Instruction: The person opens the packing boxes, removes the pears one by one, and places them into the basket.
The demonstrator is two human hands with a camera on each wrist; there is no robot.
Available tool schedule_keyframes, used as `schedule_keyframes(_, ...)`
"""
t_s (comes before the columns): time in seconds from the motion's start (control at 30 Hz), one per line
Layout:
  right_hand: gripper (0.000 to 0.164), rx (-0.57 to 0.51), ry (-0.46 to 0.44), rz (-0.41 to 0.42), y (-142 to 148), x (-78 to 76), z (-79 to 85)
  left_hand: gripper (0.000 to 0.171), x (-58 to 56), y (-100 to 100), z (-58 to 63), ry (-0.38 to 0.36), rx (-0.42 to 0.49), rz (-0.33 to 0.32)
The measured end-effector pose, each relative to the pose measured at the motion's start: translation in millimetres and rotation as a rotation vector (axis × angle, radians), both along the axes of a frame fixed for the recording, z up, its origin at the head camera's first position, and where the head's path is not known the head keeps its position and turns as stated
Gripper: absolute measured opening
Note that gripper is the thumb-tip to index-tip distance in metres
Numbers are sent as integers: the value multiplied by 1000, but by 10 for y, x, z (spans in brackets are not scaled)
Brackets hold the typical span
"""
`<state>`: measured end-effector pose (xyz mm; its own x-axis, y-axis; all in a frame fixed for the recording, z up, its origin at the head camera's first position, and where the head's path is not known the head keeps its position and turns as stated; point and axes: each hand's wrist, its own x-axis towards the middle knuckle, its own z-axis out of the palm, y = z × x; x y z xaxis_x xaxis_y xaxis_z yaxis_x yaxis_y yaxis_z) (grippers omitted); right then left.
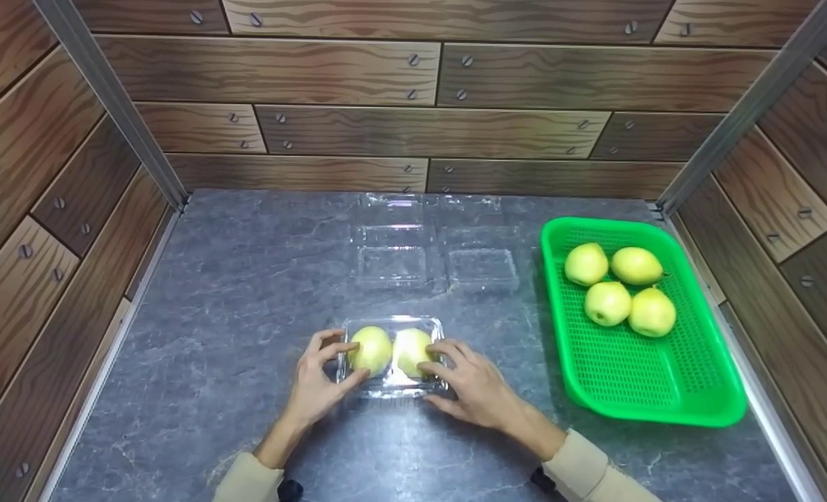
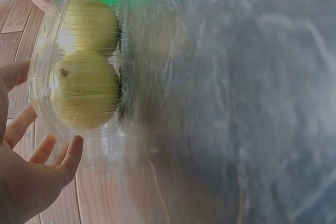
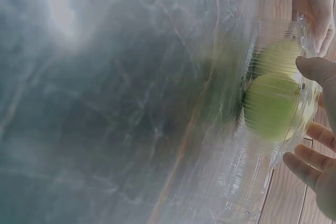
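Two yellow-green pears, a left one and a right one, sit side by side in a clear ribbed plastic container on the table. At the container's left end is my left hand, its fingers spread and relaxed. My right hand is at the opposite end, with loosely bent fingers reaching over the rim by the right pear. Both wrist views show the fingers spread around the container's ends, not curled round a pear. Whether the fingertips touch the plastic, I cannot tell.
To the right stands a green basket with several more pears. Farther back lie several clear plastic containers. Wood-patterned walls enclose the grey marbled table at the back and sides.
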<state>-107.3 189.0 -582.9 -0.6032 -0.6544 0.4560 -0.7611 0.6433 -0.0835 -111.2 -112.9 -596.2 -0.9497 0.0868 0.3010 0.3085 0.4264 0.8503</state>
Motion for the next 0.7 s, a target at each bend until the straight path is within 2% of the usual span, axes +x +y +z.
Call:
schedule_keyframes(0.43, 56, -37, 49, 11, 23, 77, -44, 40, -49, -1, 2, 39, -53, -17)
schedule_keyframes(0.7, 58, -48, 51, 15, 18, 160, -64, 40, -90, -13, 34, 34, -73, -62)
